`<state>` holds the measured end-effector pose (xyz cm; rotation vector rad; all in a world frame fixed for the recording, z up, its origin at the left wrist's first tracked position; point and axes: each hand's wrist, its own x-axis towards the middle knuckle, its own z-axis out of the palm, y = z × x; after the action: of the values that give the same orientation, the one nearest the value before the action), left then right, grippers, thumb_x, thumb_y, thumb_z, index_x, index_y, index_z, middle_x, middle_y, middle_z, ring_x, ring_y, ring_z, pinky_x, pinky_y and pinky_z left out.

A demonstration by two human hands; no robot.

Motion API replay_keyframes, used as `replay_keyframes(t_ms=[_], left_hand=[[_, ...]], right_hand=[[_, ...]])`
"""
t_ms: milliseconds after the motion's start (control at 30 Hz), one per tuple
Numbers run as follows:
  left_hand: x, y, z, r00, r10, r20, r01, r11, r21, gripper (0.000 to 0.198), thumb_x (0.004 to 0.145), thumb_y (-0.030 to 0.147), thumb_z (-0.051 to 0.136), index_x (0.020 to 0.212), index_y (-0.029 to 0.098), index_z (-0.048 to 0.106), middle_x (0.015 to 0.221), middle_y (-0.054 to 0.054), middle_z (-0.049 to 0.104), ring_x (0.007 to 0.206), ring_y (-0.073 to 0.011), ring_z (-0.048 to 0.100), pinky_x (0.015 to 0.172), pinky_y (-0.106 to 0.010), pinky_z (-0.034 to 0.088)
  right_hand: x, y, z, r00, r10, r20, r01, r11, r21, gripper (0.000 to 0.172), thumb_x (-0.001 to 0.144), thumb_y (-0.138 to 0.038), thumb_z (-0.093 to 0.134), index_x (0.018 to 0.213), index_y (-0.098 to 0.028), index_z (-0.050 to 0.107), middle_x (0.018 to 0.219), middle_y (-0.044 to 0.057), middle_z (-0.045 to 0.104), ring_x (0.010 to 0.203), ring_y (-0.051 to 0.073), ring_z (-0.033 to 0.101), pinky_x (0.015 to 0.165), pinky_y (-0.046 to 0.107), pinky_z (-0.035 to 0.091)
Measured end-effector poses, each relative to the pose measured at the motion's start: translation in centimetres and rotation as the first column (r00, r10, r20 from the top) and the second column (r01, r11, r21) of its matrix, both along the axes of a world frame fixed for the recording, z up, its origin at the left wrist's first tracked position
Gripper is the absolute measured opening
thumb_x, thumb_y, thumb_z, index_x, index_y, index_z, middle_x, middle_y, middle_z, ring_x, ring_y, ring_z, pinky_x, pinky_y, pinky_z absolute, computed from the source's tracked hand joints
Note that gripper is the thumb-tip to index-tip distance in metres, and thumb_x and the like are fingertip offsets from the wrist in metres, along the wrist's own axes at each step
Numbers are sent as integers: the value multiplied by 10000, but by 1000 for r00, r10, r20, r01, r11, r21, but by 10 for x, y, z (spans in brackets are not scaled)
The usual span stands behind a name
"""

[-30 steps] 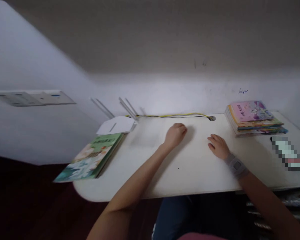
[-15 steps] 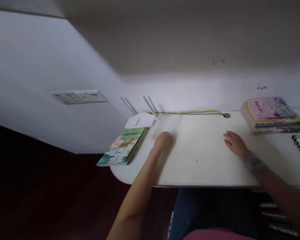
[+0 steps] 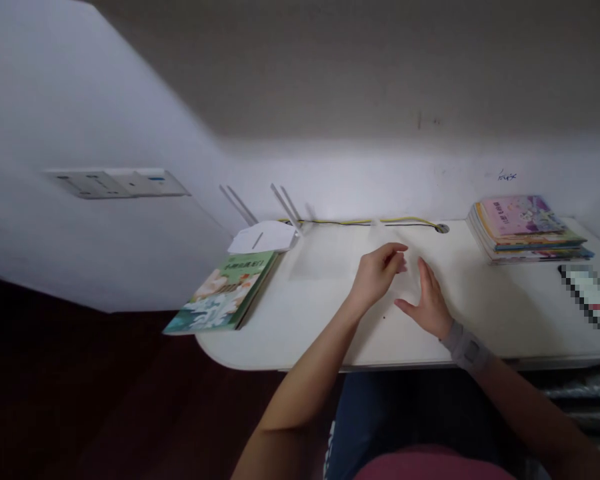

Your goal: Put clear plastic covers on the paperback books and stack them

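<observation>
My left hand (image 3: 377,273) hovers over the middle of the white desk (image 3: 500,313), its fingers curled into a pinch. A faint pale sheet seems to hang from them, too blurred to name. My right hand (image 3: 427,303) is just right of it, standing on its edge with fingers stretched out and the palm facing my left hand. Nothing is in my right hand. A grey watch (image 3: 464,347) is on my right wrist. The two hands are a few centimetres apart.
A green picture book (image 3: 220,293) overhangs the desk's left end beside a white router (image 3: 263,237) with antennas. A yellow and black cable (image 3: 380,221) runs along the wall to a cable hole (image 3: 441,229). A stack of books (image 3: 525,230) sits far right, near a pixelated object (image 3: 590,293). Wall sockets (image 3: 115,182) are at left.
My left hand slid left toward the green book, then came back to the middle and rose with fingers pinched. My right hand lifted off its palm onto its edge beside it.
</observation>
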<state>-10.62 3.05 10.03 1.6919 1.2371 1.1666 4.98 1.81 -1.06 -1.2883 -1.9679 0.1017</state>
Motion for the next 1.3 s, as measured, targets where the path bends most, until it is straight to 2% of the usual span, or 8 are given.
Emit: replay_keyframes(t_ms=[167, 300, 400, 533, 667, 933, 1067, 1300], left_hand=[[-14, -29, 11, 939, 215, 269, -222, 975, -2, 247, 776, 358, 625, 942, 185, 681, 745, -16, 675, 696, -166, 638, 736, -304, 520], [-55, -37, -44, 927, 376, -1, -376, 926, -46, 236, 795, 338, 577, 952, 206, 693, 785, -15, 689, 754, -179, 638, 766, -303, 504], [-73, -46, -93, 899, 320, -301, -349, 936, -48, 270, 835, 305, 494, 978, 187, 690, 865, -54, 704, 802, -204, 647, 793, -336, 502], [-75, -59, -127, 667, 380, -641, -351, 919, 180, 303, 856, 198, 432, 1021, 166, 684, 1016, -139, 668, 995, -276, 610, 872, -439, 474], [-53, -57, -126, 526, 498, -689, -282, 867, 412, 347, 890, 175, 406, 1160, 95, 608, 1333, -222, 498, 1304, -337, 392, 1020, -518, 361], [14, 3, -105, 418, -18, -908, 213, 974, 79, 639, 892, 576, 364, 1414, 207, 378, 1520, -130, 267, 1407, -370, 155, 1066, -655, 177], [-10, 14, -111, 386, -107, -916, 180, 983, -39, 751, 852, 683, 288, 1461, 244, 270, 1542, -103, 205, 1408, -388, 128, 1041, -701, 139], [-66, 1, -115, 380, 15, -925, -5, 1000, 14, 682, 896, 624, 251, 1455, 235, 287, 1540, -109, 222, 1416, -357, 120, 1050, -653, 191]], right_hand=[[32, -21, 36, 989, -135, 58, 125, 980, 156, 545, 927, -188, 321, 1464, -238, 245, 1456, 94, 388, 1377, 236, 286, 1110, 487, 267], [72, -37, 34, 932, -83, 352, 43, 992, 120, 483, 910, -129, 339, 1352, -277, 467, 1424, 51, 454, 1366, 234, 314, 1127, 499, 209], [77, -52, 8, 870, 17, 493, -14, 1000, -9, 413, 907, -149, 397, 1274, -252, 557, 1390, 70, 497, 1336, 259, 364, 1105, 504, 235], [76, -65, -21, 849, 117, 516, -51, 989, -140, 352, 945, -289, 409, 1255, -246, 570, 1394, 69, 494, 1323, 268, 383, 1071, 498, 281], [73, -63, -17, 849, 107, 517, -31, 988, -154, 453, 932, -446, 415, 1312, -221, 518, 1460, 115, 396, 1359, 296, 316, 1049, 490, 304], [39, -13, -10, 806, 7, 592, 129, 974, -187, 603, 927, -538, 339, 1416, -188, 377, 1501, 190, 281, 1375, 354, 256, 1023, 613, 256], [54, -1, -22, 783, 88, 616, 102, 959, -266, 613, 931, -554, 298, 1432, -205, 346, 1503, 145, 296, 1376, 313, 274, 1053, 580, 242], [68, 0, -34, 776, 74, 626, 81, 973, -216, 604, 938, -541, 258, 1436, -209, 341, 1504, 131, 300, 1380, 308, 266, 1059, 570, 231]])
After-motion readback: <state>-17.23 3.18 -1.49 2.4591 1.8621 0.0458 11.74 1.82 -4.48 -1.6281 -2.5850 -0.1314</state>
